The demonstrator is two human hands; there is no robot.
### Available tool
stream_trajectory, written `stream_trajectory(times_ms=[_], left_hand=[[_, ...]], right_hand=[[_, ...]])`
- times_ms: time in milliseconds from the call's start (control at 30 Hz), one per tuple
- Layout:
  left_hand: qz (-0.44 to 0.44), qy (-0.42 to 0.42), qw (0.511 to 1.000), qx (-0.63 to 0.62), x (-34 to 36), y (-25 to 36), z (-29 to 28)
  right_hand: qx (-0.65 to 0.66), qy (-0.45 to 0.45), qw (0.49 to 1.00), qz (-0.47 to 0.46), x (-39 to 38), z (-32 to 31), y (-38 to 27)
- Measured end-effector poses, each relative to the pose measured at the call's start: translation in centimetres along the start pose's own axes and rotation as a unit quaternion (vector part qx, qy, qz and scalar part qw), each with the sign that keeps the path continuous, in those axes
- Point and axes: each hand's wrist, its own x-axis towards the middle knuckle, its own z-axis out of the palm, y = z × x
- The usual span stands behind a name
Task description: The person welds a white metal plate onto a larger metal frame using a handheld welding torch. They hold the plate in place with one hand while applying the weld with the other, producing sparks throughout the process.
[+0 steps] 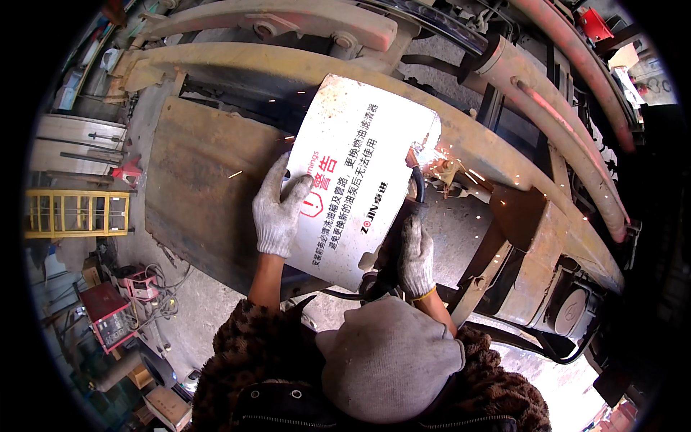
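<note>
My left hand, in a white knit work glove, is closed on the left edge of a white printed sheet, its thumb across the printed face. The sheet stands tilted, with brown specks at its top corner and a ragged right edge. In my right hand, also gloved, I grip a welding torch with a curved black neck and a copper-coloured tip. A bright arc glows at that tip, throwing sparks over a rusty bracket on the yellowish curved beam. Smoke and glare blur the joint.
A rusty plate lies left of the sheet; reddish curved arms and a thick cylinder cross the far right. A red welding machine with tangled cables and a yellow ladder stand at left. Grey cloth fills the lower middle.
</note>
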Motion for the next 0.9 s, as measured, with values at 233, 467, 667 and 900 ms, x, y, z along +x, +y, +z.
stream_trajectory(times_ms=[233, 467, 667, 900], left_hand=[[0.004, -0.007, 1.000, 0.014, 0.07, -0.10, -0.28], [0.011, 0.005, 1.000, 0.006, 0.12, -0.19, 0.14], [-0.001, 0.009, 1.000, 0.004, 0.06, 0.00, 0.17], [0.023, -0.009, 1.000, 0.010, 0.23, -0.12, 0.11]], right_hand=[[0.044, -0.017, 0.998, 0.029, -0.60, 0.59, -1.48], [0.033, -0.017, 0.999, 0.017, -0.35, 0.18, -0.95], [0.046, -0.007, 0.999, 0.017, -0.45, 0.45, -0.84], [0.026, -0.005, 1.000, 0.006, -0.61, 0.55, -1.16]])
